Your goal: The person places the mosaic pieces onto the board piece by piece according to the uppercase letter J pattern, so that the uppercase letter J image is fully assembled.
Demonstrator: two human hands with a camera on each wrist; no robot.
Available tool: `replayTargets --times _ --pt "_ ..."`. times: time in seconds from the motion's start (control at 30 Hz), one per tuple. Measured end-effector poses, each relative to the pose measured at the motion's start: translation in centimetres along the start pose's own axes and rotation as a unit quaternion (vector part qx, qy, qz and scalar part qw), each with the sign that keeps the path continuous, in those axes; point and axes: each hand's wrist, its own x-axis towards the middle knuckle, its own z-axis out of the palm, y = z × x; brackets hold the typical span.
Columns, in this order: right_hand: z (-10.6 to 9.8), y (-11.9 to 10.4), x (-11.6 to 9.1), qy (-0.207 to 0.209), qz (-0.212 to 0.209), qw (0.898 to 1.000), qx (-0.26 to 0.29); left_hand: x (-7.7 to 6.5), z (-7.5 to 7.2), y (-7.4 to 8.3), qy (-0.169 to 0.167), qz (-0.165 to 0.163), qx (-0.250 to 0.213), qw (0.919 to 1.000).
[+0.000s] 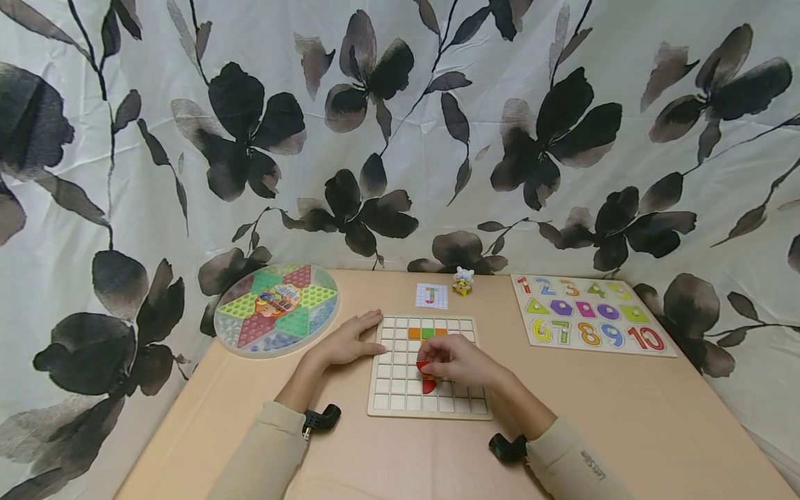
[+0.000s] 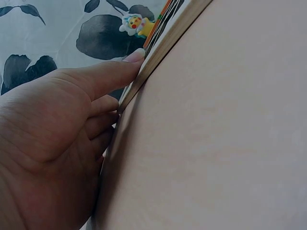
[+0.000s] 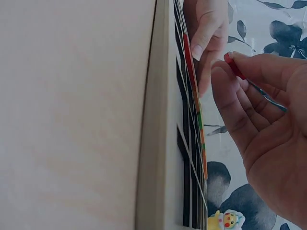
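A white grid board [image 1: 390,403] in a wooden frame lies flat on the table. On its upper rows sit orange [image 1: 414,333] and green [image 1: 428,332] square tiles, and lower down a red piece with a curved edge [image 1: 428,387]. Above the board, my right hand [image 1: 461,359] pinches another small red piece [image 3: 234,66] between thumb and fingertips. My left hand [image 1: 346,342] rests at the board's left edge with its fingers extended. Its thumb [image 2: 110,76] touches the frame in the left wrist view. My right hand hides some of the cells.
A small pattern card [image 1: 432,296] and a toy figure [image 1: 463,280] stand behind the board. To the left lies a round star-patterned game board [image 1: 275,312]. A number puzzle board [image 1: 590,316] lies at the right, and a floral curtain [image 1: 400,139] hangs behind the table.
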Motion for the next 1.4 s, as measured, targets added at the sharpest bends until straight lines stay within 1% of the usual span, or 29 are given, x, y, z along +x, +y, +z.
replayTargets --times 0.2,0.47,0.8,0.97,1.07,1.27,1.4 --pt "0.2 -0.3 0.2 -0.013 0.002 1.0 -0.002 0.0 0.0 0.0 0.0 -0.003 -0.002 1.0" --pt "0.5 -0.6 0.5 -0.019 0.005 1.0 0.002 0.1 0.0 0.1 0.001 -0.003 -0.001 1.0" --pt "0.7 -0.7 0.9 -0.022 0.007 0.999 -0.034 0.1 -0.2 0.1 0.003 -0.005 0.0 1.0" --pt "0.8 -0.8 0.9 -0.044 0.019 0.999 -0.009 0.0 -0.3 0.2 -0.002 -0.01 -0.004 0.9999" --pt "1.0 -0.7 0.9 -0.056 0.023 0.998 -0.006 0.1 -0.2 0.1 -0.003 -0.012 -0.005 0.9999" --pt "1.3 -0.7 0.7 -0.066 0.019 0.997 -0.041 0.0 -0.2 0.1 -0.002 -0.008 -0.013 0.9999" --pt "1.3 -0.8 0.6 -0.069 0.021 0.996 -0.049 0.0 -0.2 0.1 -0.004 -0.014 -0.013 0.9998"
